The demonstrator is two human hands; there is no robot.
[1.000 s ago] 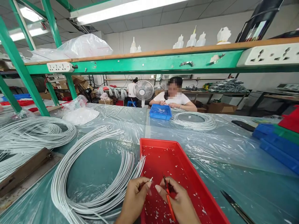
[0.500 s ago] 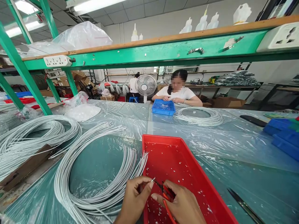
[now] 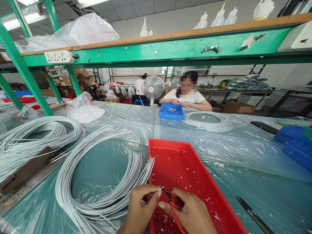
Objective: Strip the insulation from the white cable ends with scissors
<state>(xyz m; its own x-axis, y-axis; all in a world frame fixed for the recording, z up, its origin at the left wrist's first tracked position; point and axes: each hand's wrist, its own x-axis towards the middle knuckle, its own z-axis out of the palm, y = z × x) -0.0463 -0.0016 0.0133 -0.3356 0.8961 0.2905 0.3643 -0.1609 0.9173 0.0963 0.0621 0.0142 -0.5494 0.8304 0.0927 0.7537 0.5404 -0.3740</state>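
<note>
Workbench (image 3: pixel 263 187), green under clear plastic sheeting (image 3: pixel 231 146): pinched the tip of a thin white wire (image 3: pixel 162 188) between thumb and forefinger of the left hand (image 3: pixel 143 204), above a long red plastic tray (image 3: pixel 174 161) flecked with white scraps (image 3: pixel 216 217). Gripped dark-tipped, red-handled pliers (image 3: pixel 177 221) in the curled right hand (image 3: pixel 192 209), points at the wire's end. Had a broad coil of white wires (image 3: pixel 63 190) left of the tray.

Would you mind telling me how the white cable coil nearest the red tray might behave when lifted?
The white cable coil is probably bendy yet springy, since it holds a smooth curve. Its free ends, spread near the red tray, would likely splay or trail.
</note>
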